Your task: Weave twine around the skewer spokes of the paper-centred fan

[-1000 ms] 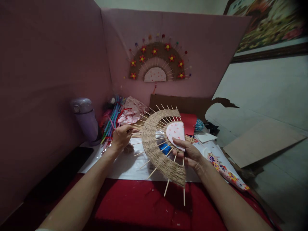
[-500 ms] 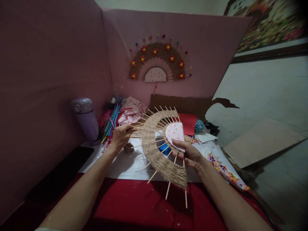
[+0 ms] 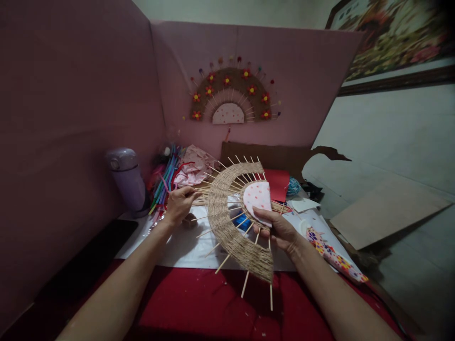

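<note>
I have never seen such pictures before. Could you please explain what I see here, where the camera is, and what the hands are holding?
There is no machine: a person wears a camera on the head, looking forward and down at their own hands. The right hand grips a woven half-circle near its pink dotted centre. The left hand pinches the wooden sticks at its edge. Beneath lie a white sheet on a red cloth; a purple bottle and coloured strands are at the left. A finished piece hangs on the pink board.

Arms extended forward; left hand (image 3: 179, 204) pinched shut, right hand (image 3: 280, 232) gripping closed.
</note>
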Tool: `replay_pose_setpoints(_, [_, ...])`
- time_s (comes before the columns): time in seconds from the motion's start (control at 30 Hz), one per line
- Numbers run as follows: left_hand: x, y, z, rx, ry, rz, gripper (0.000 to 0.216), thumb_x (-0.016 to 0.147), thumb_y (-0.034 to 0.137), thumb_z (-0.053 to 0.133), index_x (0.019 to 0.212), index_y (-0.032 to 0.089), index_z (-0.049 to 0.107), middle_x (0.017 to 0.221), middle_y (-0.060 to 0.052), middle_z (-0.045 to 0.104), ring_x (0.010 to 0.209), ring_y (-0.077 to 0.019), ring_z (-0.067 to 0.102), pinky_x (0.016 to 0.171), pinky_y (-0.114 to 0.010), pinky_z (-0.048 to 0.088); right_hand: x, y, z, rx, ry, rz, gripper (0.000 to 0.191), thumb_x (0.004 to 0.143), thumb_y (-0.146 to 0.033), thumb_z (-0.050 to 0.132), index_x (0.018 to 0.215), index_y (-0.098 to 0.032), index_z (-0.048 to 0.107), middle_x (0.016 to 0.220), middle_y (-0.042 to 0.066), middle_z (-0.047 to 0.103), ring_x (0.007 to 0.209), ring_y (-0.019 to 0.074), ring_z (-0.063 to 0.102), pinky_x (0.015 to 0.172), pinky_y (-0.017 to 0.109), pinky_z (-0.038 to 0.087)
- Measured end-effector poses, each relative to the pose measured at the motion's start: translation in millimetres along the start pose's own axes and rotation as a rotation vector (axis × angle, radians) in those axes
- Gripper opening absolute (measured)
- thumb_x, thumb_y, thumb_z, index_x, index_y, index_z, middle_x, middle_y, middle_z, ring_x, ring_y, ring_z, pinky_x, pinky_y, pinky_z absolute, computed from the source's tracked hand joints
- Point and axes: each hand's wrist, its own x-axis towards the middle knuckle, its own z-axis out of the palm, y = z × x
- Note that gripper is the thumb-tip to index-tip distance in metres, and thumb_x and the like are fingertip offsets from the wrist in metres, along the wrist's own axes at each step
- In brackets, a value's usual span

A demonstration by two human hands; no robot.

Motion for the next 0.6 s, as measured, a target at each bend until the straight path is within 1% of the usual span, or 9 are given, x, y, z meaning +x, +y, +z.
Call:
replay_pose_setpoints(0.1, [0.1,-3.0,2.2,-0.056,-0.007,-0.053,0.024,0.067,0.039,0.066,0.060,0.017,0.063,0.054,0.002,0.053,0.052,-0.0098,0.042,0.051,-0.022,0.030,1.1,1.5,-0.1,0.004,0.017,-0.010,0.019,0.075,-0.030,0.063,0.080,-0.011,0.063,0.050,0.003,0.061,0.028,0.0028,0.042,0.022,0.009,0.023])
replay_pose_setpoints(0.23, [0.9,-5.7,3.8,-0.099,-0.018,-0.074,0.025,0.066,0.040,0.066,0.061,0.016,0.064,0.055,0.002,0.054,0.052,-0.0095,0.042,0.051,-0.022,0.031,2.6,4.0,-1.3,0.022,0.013,-0.085,0.018,0.074,-0.028,0.065,0.080,-0.011,0.064,0.054,0.003,0.063,0.034,0.0037,0.047,0.027,0.009,0.031])
replay_pose_setpoints(0.37, [1.8,-7.0,4.2,-0.134,-0.019,-0.088,0.025,0.065,0.038,0.068,0.058,0.015,0.062,0.053,0.003,0.051,0.052,-0.0088,0.041,0.050,-0.021,0.031,4.0,5.7,-4.7,-0.033,-0.019,-0.048,0.023,0.077,-0.034,0.063,0.080,-0.011,0.064,0.052,0.004,0.063,0.031,0.0030,0.044,0.024,0.009,0.024])
replay_pose_setpoints(0.4, [1.9,-7.0,4.2,-0.144,-0.018,-0.092,0.025,0.065,0.038,0.068,0.057,0.015,0.061,0.052,0.003,0.050,0.051,-0.0085,0.041,0.050,-0.021,0.030,4.3,6.2,-5.4,-0.038,-0.020,-0.049,0.024,0.077,-0.034,0.063,0.080,-0.011,0.064,0.052,0.004,0.063,0.031,0.0030,0.045,0.025,0.009,0.024])
replay_pose_setpoints(0.53, [2.1,-5.7,3.5,-0.193,-0.023,-0.108,0.026,0.064,0.039,0.068,0.056,0.015,0.062,0.051,0.003,0.051,0.050,-0.0081,0.040,0.048,-0.021,0.030,5.3,8.3,-6.3,-0.013,-0.011,-0.087,0.022,0.077,-0.032,0.063,0.084,-0.011,0.064,0.054,0.004,0.063,0.033,0.0030,0.046,0.028,0.009,0.031])
replay_pose_setpoints(0.6, [2.0,-4.3,3.0,-0.224,-0.033,-0.116,0.026,0.064,0.039,0.068,0.057,0.015,0.063,0.051,0.003,0.052,0.050,-0.0083,0.041,0.048,-0.021,0.030,5.1,8.6,-5.4,0.000,-0.017,-0.081,0.023,0.078,-0.032,0.062,0.083,-0.010,0.064,0.054,0.004,0.063,0.032,0.0025,0.045,0.028,0.009,0.031])
